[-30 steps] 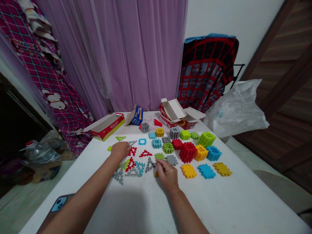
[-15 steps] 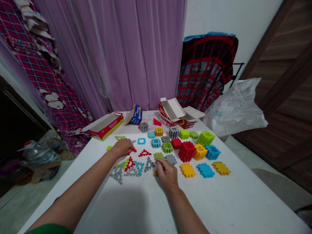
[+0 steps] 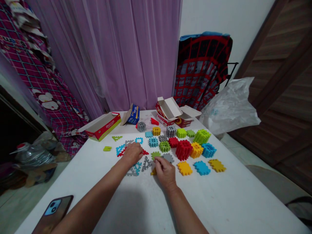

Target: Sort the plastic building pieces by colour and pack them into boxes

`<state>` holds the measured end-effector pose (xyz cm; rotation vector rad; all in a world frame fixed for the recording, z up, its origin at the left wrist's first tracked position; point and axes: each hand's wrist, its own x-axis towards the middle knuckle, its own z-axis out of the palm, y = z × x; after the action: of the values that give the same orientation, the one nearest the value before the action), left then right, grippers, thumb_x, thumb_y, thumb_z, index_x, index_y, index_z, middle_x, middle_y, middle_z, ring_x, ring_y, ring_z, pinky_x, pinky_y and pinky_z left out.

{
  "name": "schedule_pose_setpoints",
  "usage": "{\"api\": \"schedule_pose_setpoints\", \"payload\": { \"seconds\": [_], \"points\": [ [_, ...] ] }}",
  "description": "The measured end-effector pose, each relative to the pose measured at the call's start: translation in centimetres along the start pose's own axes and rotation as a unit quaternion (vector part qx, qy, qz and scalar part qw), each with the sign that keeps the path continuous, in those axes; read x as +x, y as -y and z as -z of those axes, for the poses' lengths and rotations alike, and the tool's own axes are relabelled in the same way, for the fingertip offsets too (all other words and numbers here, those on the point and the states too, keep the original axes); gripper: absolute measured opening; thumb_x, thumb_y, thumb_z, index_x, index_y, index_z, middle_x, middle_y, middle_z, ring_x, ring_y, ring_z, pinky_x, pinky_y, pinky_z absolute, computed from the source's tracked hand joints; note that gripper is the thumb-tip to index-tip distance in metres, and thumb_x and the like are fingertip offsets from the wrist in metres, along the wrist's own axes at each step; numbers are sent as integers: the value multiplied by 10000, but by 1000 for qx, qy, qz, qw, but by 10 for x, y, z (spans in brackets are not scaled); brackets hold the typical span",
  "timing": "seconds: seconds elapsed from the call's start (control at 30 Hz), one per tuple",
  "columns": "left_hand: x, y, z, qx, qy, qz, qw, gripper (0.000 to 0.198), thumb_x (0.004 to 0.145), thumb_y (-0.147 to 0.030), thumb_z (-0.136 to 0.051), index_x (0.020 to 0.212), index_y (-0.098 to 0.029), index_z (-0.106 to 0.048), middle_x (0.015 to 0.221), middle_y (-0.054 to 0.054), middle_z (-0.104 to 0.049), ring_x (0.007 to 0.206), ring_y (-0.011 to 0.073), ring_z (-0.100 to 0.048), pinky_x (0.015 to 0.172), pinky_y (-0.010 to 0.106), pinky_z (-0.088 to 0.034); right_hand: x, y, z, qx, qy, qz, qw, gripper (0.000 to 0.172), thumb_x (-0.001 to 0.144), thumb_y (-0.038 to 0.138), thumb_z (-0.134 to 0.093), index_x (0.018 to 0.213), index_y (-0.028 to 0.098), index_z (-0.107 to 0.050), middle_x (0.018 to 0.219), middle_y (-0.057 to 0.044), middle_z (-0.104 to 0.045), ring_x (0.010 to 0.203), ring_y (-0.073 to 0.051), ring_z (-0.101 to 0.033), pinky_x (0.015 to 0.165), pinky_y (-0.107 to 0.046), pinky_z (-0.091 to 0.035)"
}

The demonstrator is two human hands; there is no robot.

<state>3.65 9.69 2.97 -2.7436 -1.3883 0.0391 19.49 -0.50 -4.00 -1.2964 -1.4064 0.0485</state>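
Observation:
My left hand [image 3: 133,152] is over the middle of the table with its fingers bent down and closed on a red triangular toothed piece [image 3: 145,152]; its fingertips are partly hidden. Beside it lie a blue toothed piece [image 3: 120,149] and a hollow blue square frame [image 3: 139,140]. My right hand [image 3: 166,171] is closed in a pinch, and what its fingertips hold is hidden. A yellow piece [image 3: 153,172] shows partly under that hand. Near its fingertips are a green toothed square [image 3: 155,155] and a grey triangular piece [image 3: 146,164].
Toothed cubes, among them a red stack [image 3: 183,150], stand at the right. Flat yellow [image 3: 184,168] and blue squares [image 3: 202,167] lie before them. Open boxes, one red and yellow [image 3: 104,128], one blue [image 3: 134,114], line the back. A phone [image 3: 53,211] lies beside my left forearm.
My left hand has moved right, from the left-hand pieces to the red triangular piece. The phone at lower left has come into sight. My right hand stays nearly in place. The view has shifted slightly.

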Motion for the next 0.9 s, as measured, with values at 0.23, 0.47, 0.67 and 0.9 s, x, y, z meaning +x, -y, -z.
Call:
{"api": "schedule_pose_setpoints", "payload": {
  "seconds": [0.23,0.47,0.67,0.9],
  "points": [
    [0,-1,1,5,8,-5,1000,214,867,-293,-562,918,-188,-742,986,115,-687,1014,266,-612,874,393,-451,-1,-2,-3,9,0,-11,1000,255,894,219,-505,917,216,-758,820,-47,-778,734,-175,-739,703,-268,-589],
    [3,-1,-6,5,5,-10,1000,201,853,-224,-555,934,-181,-734,993,111,-678,1026,260,-604,885,386,-452,-1,-1,-2,3,2,-12,1000,262,895,219,-498,922,213,-758,819,-47,-779,732,-174,-738,697,-265,-586],
    [10,10,-7,-8,-5,-17,1000,224,878,-228,-524,938,-176,-734,1074,126,-661,1056,273,-580,947,412,-433,0,-1,0,2,4,-11,1000,258,881,200,-508,920,211,-763,820,-47,-780,733,-174,-741,711,-264,-593],
    [13,14,-9,-50,-11,-6,999,128,835,-243,-600,850,-210,-722,991,87,-678,1010,244,-598,946,379,-435,0,-1,-1,4,6,-20,1000,262,889,216,-501,921,218,-762,817,-48,-779,732,-178,-739,707,-278,-597]
  ]
}}
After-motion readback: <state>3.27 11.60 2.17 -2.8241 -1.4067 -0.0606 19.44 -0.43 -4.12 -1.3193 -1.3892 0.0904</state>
